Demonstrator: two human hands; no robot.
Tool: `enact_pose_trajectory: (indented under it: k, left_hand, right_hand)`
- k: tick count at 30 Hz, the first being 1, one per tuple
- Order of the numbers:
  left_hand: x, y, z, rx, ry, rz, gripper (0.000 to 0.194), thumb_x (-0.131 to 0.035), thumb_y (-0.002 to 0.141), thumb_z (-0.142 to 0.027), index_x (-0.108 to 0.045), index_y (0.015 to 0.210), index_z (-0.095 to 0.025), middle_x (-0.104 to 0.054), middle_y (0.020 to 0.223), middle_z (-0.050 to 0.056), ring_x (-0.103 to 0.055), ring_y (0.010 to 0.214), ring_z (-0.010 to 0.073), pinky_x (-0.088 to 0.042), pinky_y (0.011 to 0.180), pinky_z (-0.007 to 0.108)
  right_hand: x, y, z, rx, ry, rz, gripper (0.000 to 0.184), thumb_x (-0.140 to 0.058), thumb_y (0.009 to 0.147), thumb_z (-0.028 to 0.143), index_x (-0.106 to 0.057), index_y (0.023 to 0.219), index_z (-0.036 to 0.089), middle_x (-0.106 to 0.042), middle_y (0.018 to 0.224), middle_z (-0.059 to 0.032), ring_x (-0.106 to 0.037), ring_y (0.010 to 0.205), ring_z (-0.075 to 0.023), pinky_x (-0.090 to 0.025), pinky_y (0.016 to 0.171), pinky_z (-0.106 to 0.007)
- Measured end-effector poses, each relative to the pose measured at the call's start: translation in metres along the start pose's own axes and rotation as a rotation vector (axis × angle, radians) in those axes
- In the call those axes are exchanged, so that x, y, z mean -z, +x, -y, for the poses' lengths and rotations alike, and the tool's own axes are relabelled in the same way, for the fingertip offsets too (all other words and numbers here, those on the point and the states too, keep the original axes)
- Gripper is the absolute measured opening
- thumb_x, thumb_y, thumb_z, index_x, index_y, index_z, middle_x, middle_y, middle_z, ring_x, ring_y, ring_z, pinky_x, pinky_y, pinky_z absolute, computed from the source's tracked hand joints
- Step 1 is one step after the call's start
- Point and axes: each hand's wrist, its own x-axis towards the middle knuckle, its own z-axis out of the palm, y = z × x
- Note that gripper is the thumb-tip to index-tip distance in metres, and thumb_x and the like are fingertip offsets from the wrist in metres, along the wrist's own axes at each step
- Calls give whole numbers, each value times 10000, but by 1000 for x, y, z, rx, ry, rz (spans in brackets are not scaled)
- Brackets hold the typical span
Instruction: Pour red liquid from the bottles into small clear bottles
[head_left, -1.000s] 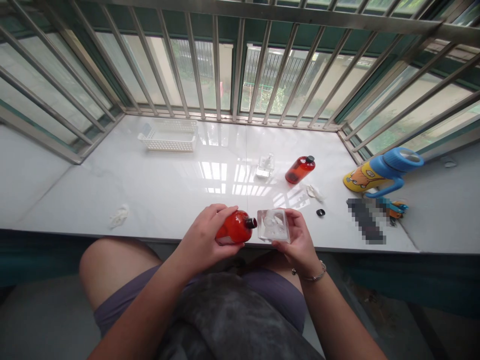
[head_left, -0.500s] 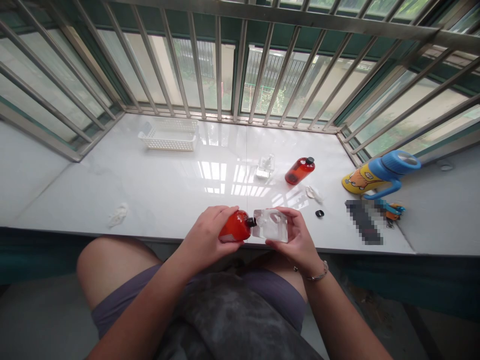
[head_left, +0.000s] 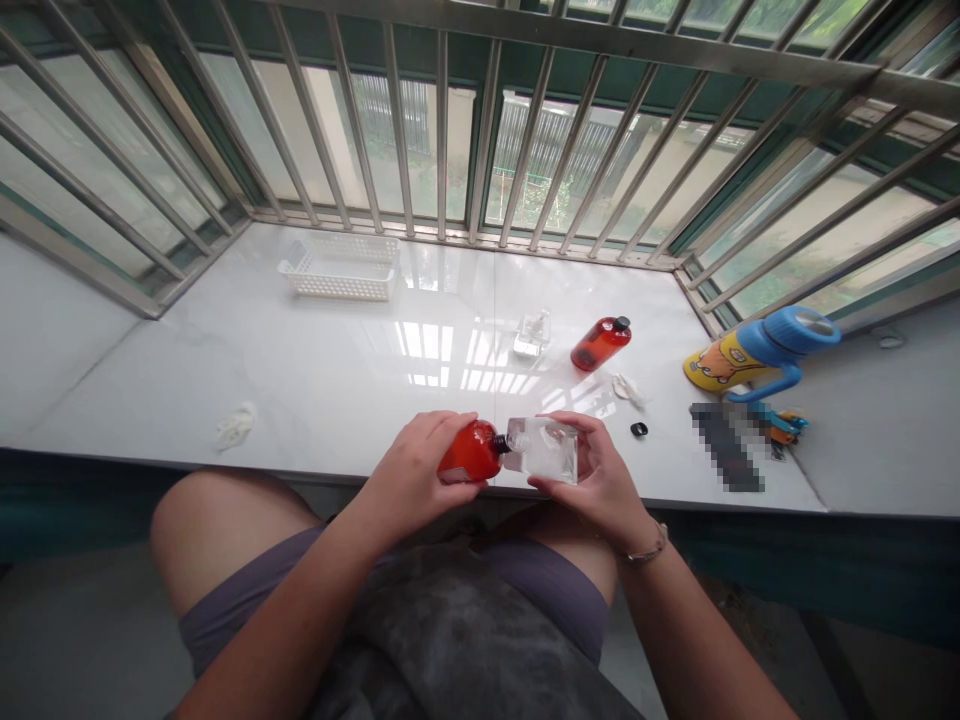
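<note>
My left hand [head_left: 415,473] is wrapped round a red bottle [head_left: 470,453], whose uncapped dark neck points right. In my right hand [head_left: 598,477] is a clear, square glass bottle [head_left: 551,452], tipped so its mouth faces left. The two mouths meet or nearly meet; whether they touch I cannot tell. Both bottles are held over the front edge of the white counter [head_left: 330,400]. To the right of my right hand lies a small black cap [head_left: 638,430].
Behind my hands are a clear glass container [head_left: 532,335], a capped red bottle [head_left: 601,343] and crumpled tissue [head_left: 628,391]. More tissue [head_left: 236,427] lies left. A white basket [head_left: 341,268] sits near the window bars. A blue-yellow flask [head_left: 757,350] stands right, beside a blurred dark object [head_left: 726,447].
The clear bottle has tilted over toward the red bottle, its mouth turning from facing up to facing left. The red bottle has shifted slightly right in my left hand.
</note>
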Motion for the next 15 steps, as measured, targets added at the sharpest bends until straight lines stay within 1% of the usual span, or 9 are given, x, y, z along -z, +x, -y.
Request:
enact_pose_trajectory:
  k: [8,15]
  left_hand:
    - [-2,-1,4,19,-55,1,798,-927,789,-257,-554,1493,-314,-676,1439,90,-624,1325,337,-543,1131,532]
    - [-5,-2,10,45,-81,17,790,-919,816,-301,-528,1503,-312,-656,1467,88,-600,1355,328,-525,1151,522]
  right_hand:
    - [3,3,3,49,-120,25,739,-967,786,368,-553,1397,347,-616,1434,-91,-621,1347,-322,-549,1154,-509]
    - [3,5,7,67,-160,31,740,-959,795,372,-553,1413,339,-611,1416,-93,-623,1337,-321,-564,1135,-501]
